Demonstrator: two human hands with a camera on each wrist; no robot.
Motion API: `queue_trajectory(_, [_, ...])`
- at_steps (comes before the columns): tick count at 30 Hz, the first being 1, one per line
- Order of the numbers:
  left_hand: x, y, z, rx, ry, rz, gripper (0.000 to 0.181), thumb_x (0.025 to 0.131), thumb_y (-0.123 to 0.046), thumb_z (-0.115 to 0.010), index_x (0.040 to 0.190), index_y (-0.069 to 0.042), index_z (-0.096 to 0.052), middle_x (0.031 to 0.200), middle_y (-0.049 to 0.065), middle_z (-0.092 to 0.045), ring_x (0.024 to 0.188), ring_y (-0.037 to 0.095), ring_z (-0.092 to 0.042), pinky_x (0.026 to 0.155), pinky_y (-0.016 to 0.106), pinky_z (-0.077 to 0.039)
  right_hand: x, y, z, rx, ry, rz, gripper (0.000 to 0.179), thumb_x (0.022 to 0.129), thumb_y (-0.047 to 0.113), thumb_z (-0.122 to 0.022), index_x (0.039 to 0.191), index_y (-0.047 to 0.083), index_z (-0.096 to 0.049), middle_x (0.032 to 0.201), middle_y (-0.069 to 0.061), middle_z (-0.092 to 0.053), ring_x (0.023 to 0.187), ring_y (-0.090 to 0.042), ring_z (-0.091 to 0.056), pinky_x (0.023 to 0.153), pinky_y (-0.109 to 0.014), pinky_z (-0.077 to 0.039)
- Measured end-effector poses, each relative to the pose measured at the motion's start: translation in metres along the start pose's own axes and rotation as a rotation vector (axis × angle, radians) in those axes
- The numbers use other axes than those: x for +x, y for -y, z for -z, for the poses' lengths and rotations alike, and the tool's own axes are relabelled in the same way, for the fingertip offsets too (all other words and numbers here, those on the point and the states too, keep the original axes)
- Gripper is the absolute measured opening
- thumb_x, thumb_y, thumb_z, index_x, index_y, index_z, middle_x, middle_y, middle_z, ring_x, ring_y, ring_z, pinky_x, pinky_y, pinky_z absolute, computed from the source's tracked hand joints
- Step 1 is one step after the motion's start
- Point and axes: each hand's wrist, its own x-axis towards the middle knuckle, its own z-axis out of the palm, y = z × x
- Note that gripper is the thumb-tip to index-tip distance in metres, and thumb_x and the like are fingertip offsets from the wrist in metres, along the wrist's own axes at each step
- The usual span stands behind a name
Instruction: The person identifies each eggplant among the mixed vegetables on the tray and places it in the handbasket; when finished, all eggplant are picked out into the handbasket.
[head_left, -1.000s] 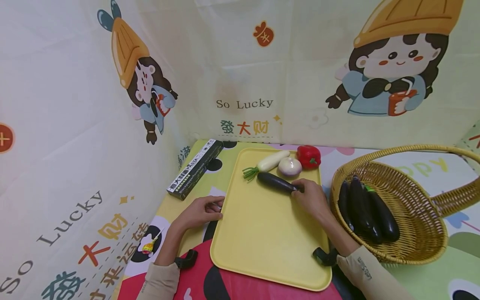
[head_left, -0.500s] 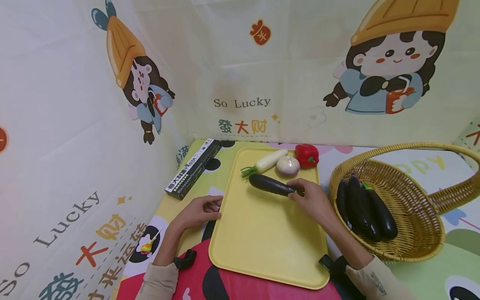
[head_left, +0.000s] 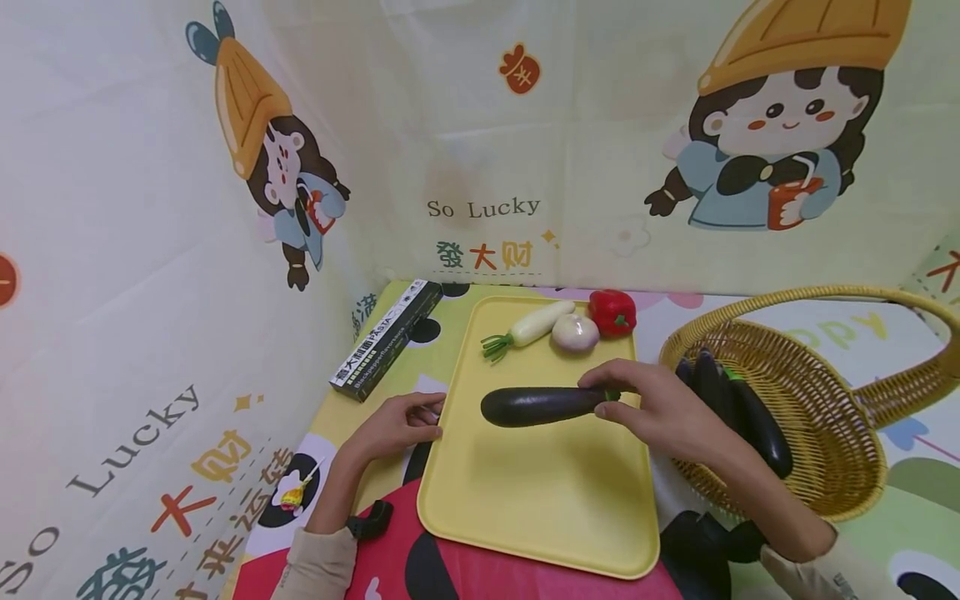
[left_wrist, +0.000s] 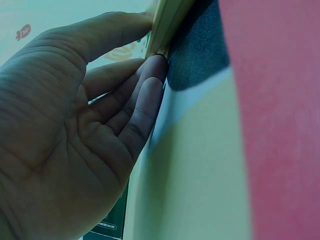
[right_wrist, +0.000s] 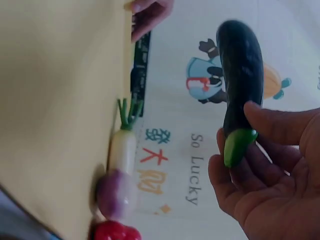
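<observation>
My right hand [head_left: 660,408] pinches a dark purple eggplant [head_left: 536,407] by its green stem end. It is held level above the yellow tray [head_left: 525,500], its shadow falling on the tray below. The right wrist view shows the eggplant [right_wrist: 242,70] between thumb and fingers, green cap [right_wrist: 237,147] near the palm. My left hand [head_left: 397,429] grips the tray's left edge; in the left wrist view the thumb lies on one side of the rim [left_wrist: 165,25], fingertips on the other. A white radish [head_left: 540,323], a purple-white turnip [head_left: 575,332] and a red bell pepper [head_left: 612,313] lie at the tray's far end.
On the right stands a wicker basket [head_left: 832,417] with a tall handle, several eggplants [head_left: 757,425] inside, partly behind my right forearm. A black pasta box [head_left: 386,340] lies left of the tray. A small wrapped lollipop [head_left: 291,498] is near my left forearm. Printed cloth walls surround the table.
The eggplant, first lying beside the turnip, has been lifted and brought nearer and turned level by my right hand. My left hand stays at the tray's edge.
</observation>
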Motion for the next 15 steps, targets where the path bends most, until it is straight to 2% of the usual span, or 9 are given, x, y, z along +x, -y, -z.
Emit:
queue_trajectory(2, [0.000, 0.000, 0.000, -0.001, 0.001, 0.008, 0.059, 0.087, -0.022, -0.077, 0.139, -0.004, -0.057, 0.112, 0.004, -0.066, 0.095, 0.017, -0.064, 0.083, 0.031, -0.052, -0.005, 0.002, 0.010, -0.032, 0.031, 0.030, 0.033, 0.085, 0.005, -0.077, 0.111, 0.023, -0.070, 0.106, 0.012, -0.067, 0.099, -0.014, -0.062, 0.088, -0.049, -0.049])
queue_trajectory(9, [0.000, 0.000, 0.000, 0.000, 0.002, 0.016, 0.059, 0.087, -0.024, -0.077, 0.140, -0.006, -0.056, 0.112, 0.001, -0.065, 0.095, 0.017, -0.064, 0.083, 0.029, -0.052, -0.021, -0.003, 0.046, -0.121, 0.095, 0.228, 0.048, 0.081, -0.001, -0.079, 0.112, 0.033, -0.066, 0.105, 0.018, -0.065, 0.089, -0.006, -0.060, 0.077, -0.031, -0.053])
queue_trajectory(15, [0.000, 0.003, 0.000, -0.002, -0.002, -0.002, 0.059, 0.087, -0.023, -0.077, 0.139, -0.004, -0.056, 0.112, 0.003, -0.066, 0.095, 0.017, -0.064, 0.083, 0.030, -0.052, -0.029, -0.010, 0.073, -0.157, 0.163, 0.360, 0.056, 0.077, -0.005, -0.080, 0.116, 0.032, -0.064, 0.108, 0.017, -0.064, 0.093, -0.007, -0.060, 0.082, -0.024, -0.050])
